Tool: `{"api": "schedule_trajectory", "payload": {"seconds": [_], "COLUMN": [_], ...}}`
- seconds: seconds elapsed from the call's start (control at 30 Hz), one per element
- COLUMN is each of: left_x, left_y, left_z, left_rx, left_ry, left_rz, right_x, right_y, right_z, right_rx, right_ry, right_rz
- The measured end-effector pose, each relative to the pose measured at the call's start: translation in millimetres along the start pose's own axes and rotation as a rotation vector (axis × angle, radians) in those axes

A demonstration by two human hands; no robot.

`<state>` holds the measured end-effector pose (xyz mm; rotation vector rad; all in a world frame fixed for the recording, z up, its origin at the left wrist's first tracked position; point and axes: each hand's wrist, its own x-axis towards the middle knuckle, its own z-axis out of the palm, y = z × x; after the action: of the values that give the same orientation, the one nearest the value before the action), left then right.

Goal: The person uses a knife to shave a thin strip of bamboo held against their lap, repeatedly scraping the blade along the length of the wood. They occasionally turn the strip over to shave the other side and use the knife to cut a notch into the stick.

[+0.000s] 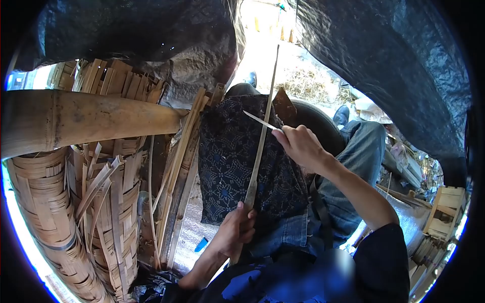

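My left hand [235,230] is wrapped round the lower part of a long, narrow bamboo strip [261,146]. The strip rises away from me and tapers toward its far tip. In my right hand [303,146] is a knife [258,119], its handle hidden in the closed fingers. The pointed blade slants up to the left and crosses the strip in this view. Beneath both lies a dark patterned cloth [226,166], spread over my lap.
On the left stand woven bamboo baskets [43,197] and upright split bamboo pieces [177,187]. A thick bamboo pole [101,120] reaches in above them. Dark plastic sheeting [384,55] hangs overhead. A wooden crate [445,212] is at the far right.
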<state>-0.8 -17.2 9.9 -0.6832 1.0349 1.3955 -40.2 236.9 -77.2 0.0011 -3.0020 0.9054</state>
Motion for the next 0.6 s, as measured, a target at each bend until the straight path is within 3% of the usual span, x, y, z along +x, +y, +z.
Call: {"api": "schedule_trajectory", "payload": {"seconds": [0.03, 0.07, 0.17, 0.3, 0.37, 0.6], "left_x": [0.1, 0.7, 4.5, 6.5, 7.3, 11.7], "left_y": [0.8, 1.1, 8.0, 8.3, 6.7, -0.2], "left_z": [-1.6, -3.9, -4.6, -3.8, -5.2, 8.2], "left_rx": [-0.053, -0.058, -0.175, -0.304, -0.313, -0.117], "left_ry": [-0.02, -0.013, -0.034, -0.047, -0.086, 0.114], "left_rz": [-0.007, 0.001, -0.011, 0.017, 0.044, 0.148], "right_x": [0.8, -2.8, -24.6, -43.4, -44.4, -60.3], "right_y": [2.6, -1.1, -34.3, -45.0, -44.6, -48.2], "right_z": [-1.1, -2.4, -26.6, -21.1, -22.5, -21.1], "right_rx": [0.01, 0.015, 0.372, 0.356, 0.334, 0.233], "right_ry": [0.149, 0.149, -0.165, -0.121, -0.248, -0.271], "right_rz": [-0.126, -0.137, 0.07, -0.029, 0.034, 0.026]}}
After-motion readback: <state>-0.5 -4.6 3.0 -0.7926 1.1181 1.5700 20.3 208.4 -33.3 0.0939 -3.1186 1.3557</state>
